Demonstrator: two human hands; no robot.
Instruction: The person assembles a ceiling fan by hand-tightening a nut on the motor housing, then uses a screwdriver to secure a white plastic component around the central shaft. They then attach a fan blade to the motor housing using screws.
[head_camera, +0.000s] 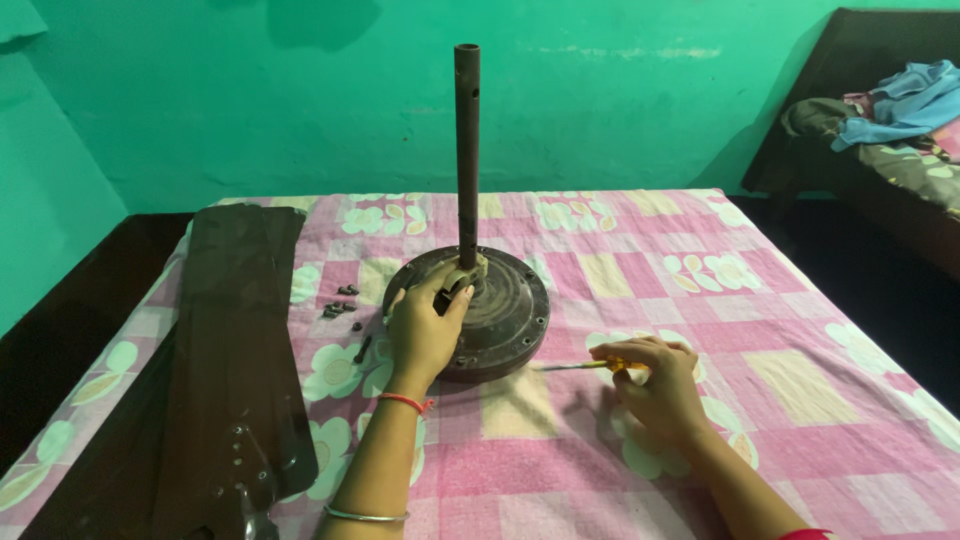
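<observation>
A round dark ceiling-fan motor (505, 310) lies on the bed with its brown rod (467, 150) standing upright. My left hand (425, 330) rests on the motor's left side, fingers curled against the hub at the rod's base. My right hand (655, 385) lies on the sheet to the right of the motor and grips a yellow-handled screwdriver (585, 366), whose thin shaft points left toward the motor's rim.
Dark brown fan blades (235, 370) are stacked along the left of the pink patchwork bedsheet (640, 260). Several small black screws (342, 305) lie between blades and motor. A second bed with heaped clothes (890, 110) stands at right. The green wall (300, 100) is behind.
</observation>
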